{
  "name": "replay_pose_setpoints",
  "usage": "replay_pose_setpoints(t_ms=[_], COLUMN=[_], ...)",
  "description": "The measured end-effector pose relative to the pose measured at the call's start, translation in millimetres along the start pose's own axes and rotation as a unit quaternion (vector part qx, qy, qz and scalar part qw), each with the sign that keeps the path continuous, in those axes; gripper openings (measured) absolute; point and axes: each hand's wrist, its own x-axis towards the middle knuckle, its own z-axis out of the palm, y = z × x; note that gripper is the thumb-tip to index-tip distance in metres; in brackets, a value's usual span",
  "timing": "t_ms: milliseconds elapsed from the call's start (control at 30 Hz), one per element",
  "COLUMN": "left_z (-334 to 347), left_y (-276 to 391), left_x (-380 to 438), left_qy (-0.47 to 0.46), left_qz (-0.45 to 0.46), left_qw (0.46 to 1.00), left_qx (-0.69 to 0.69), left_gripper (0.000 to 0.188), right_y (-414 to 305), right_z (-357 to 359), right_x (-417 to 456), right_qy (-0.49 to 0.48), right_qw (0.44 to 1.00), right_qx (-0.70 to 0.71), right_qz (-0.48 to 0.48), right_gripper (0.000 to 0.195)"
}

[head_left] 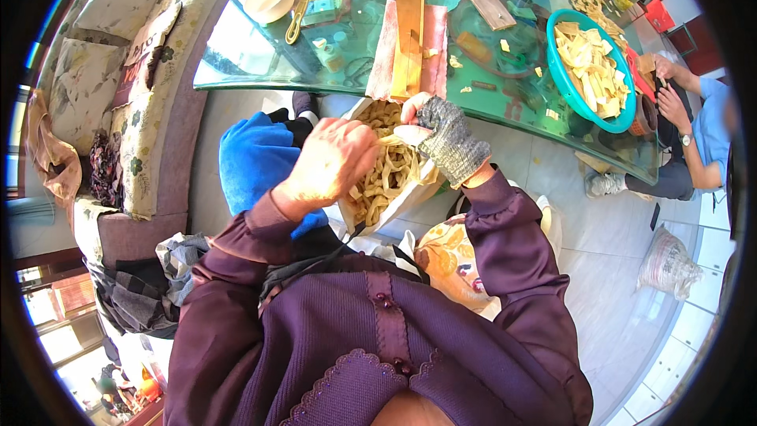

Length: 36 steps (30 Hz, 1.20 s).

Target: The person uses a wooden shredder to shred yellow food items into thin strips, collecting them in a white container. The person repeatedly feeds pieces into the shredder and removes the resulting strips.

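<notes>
My left hand is bare, its fingers curled in above a lined container full of pale, curled strips. Whether it grips something is hidden by the back of the hand. My right hand, in a grey knitted fingerless glove, pinches a pale strip over the same container. Just beyond both hands, a wooden block tool lies on a pink cloth at the glass table's near edge, with small pale scraps around it.
On the glass table are a teal basin of pale flat pieces, a second wooden tool, a white bowl and loose scraps. A co-worker sits at the right. A sofa stands at the left, a sack on the floor at the right.
</notes>
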Motion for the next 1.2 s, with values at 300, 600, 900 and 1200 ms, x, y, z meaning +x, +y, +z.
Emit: replay_pose_setpoints(t_ms=[300,600,900,1200], left_z=[27,50,68,65], left_y=[-31,-54,-80,-83], left_x=[19,60,78,76], left_qy=[0.085,0.122,0.160,-0.012], left_qz=[-0.176,-0.279,-0.282,-0.389], left_qw=[0.961,0.932,0.904,0.913], left_qx=[-0.194,-0.195,-0.279,-0.125], left_gripper=[0.014,0.014,0.019,0.023], right_y=[18,24,44,68], right_z=[-1,-21,-28,-28], right_x=[24,41,58,66], right_qy=[0.099,0.155,0.192,0.082], right_qw=[0.989,0.972,0.953,0.924], right_qx=[-0.110,-0.172,-0.230,-0.353], right_qz=[-0.016,0.025,-0.040,0.118], right_gripper=[0.024,0.019,0.014,0.025])
